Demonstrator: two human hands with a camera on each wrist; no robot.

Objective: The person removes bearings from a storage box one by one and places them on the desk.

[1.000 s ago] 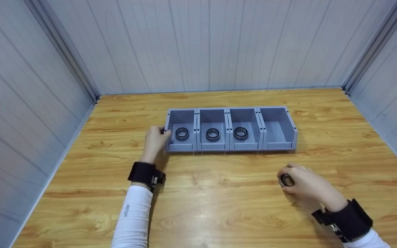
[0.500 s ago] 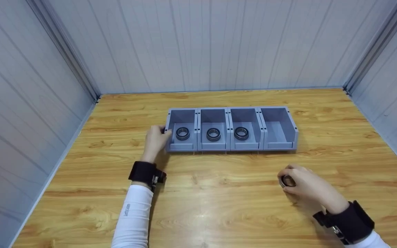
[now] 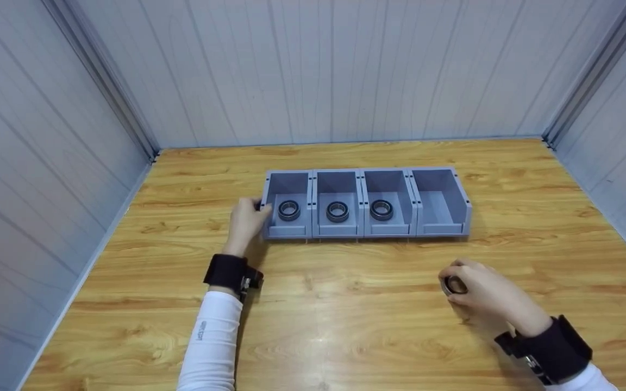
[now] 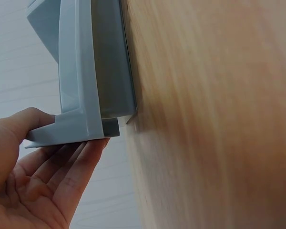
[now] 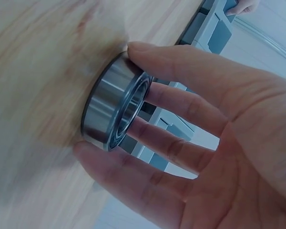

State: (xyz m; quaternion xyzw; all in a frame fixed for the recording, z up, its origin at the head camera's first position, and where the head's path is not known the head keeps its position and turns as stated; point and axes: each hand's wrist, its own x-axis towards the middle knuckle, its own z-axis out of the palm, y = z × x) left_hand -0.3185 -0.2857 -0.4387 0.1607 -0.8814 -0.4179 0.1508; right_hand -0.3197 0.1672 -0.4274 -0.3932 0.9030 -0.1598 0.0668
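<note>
My left hand (image 3: 246, 224) grips the left side wall of the leftmost grey bin (image 3: 287, 231). In the left wrist view the thumb lies over that wall's edge and the fingers press its outer face. My right hand (image 3: 487, 290) holds a steel ball bearing (image 5: 107, 105) at the front right of the row, thumb on one side and fingertips on the other, close over the wooden table. Three more bearings lie flat, one each in the left bin (image 3: 288, 218), the second bin (image 3: 337, 220) and the third bin (image 3: 381, 218). The rightmost bin (image 3: 437, 209) holds nothing.
The bins stand joined side by side on the wood-grain table (image 3: 313, 304). Pale panel walls (image 3: 313, 70) close off the back, left and right. Black straps with small cameras sit on both wrists, including the left wrist strap (image 3: 226, 271).
</note>
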